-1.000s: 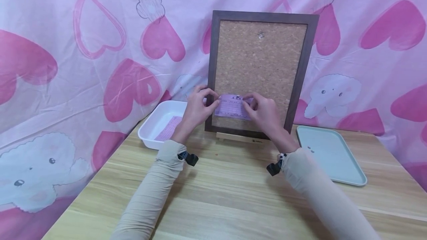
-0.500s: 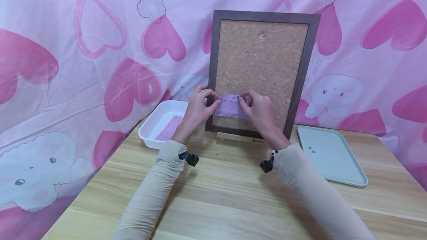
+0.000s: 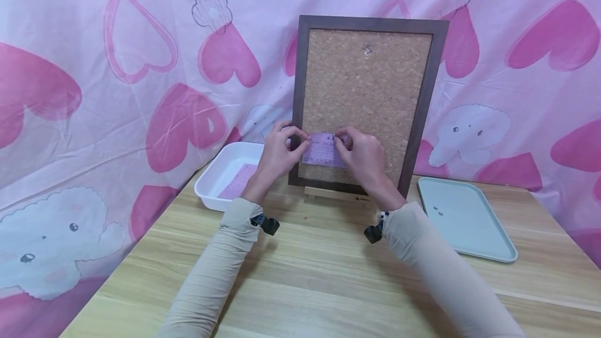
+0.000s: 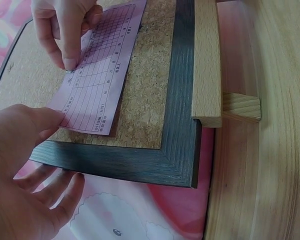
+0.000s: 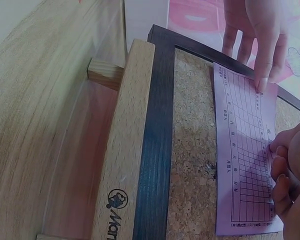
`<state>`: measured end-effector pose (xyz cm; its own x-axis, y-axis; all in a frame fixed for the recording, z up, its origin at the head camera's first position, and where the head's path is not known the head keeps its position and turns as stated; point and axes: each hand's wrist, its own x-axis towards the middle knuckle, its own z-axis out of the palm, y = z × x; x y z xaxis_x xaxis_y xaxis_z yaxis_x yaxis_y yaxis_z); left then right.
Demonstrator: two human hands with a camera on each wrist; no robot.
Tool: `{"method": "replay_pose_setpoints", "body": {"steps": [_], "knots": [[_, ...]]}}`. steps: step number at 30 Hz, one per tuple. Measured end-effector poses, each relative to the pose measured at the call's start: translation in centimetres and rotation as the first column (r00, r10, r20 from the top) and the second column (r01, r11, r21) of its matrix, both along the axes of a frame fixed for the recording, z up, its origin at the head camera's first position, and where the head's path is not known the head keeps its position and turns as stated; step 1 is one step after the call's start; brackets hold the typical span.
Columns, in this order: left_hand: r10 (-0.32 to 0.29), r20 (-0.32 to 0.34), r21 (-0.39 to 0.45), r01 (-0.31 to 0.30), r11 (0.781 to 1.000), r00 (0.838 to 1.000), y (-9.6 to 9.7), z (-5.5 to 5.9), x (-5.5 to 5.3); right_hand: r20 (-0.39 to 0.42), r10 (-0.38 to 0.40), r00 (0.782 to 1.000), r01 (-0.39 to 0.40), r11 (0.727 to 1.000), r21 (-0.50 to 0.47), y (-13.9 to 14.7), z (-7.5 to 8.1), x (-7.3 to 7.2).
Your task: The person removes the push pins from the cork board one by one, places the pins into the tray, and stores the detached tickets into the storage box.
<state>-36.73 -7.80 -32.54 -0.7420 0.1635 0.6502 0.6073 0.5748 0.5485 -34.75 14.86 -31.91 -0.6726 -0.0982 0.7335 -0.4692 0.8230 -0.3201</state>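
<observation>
A purple printed receipt slip [image 3: 321, 151] lies against the lower part of a dark-framed corkboard [image 3: 371, 87]. My left hand [image 3: 280, 147] holds the slip's left end; in the right wrist view its thumb lies on the paper and other fingers reach behind the frame. At the slip's upper edge, my right hand [image 3: 363, 153] pinches a small shiny pin, mostly covered by the fingertips; a dark bit of it shows under them in the left wrist view. The right hand hides the slip's right end in the head view.
Left of the board, a white tub [image 3: 211, 200] contains another purple slip [image 3: 238, 181]. A pale green tray [image 3: 474, 223] with a few tiny grey pieces [image 3: 437, 211] lies right. The board stands on a wooden easel ledge [image 3: 338, 193], before a pink heart-patterned cloth [image 3: 202, 119].
My right hand has shifted slightly left along the slip's upper edge, and its fingertips have come onto the pin that showed uncovered earlier. The left hand has stayed in place.
</observation>
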Motion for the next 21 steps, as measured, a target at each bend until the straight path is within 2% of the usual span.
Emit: {"method": "replay_pose_setpoints", "body": {"steps": [7, 21], "knots": [[0.000, 0.011, -0.002, 0.000, 1.000, 1.000, -0.05, 0.09, 0.13, -0.014, 0.004, 1.000, -0.004, 1.000, -0.001, 0.02, -0.12, 0.13], [0.000, 0.010, -0.006, 0.000, 1.000, 1.000, -0.09, 0.04, 0.13, 0.051, -0.006, 0.999, 0.006, 1.000, -0.005, -0.01, 0.04, 0.03]]}}
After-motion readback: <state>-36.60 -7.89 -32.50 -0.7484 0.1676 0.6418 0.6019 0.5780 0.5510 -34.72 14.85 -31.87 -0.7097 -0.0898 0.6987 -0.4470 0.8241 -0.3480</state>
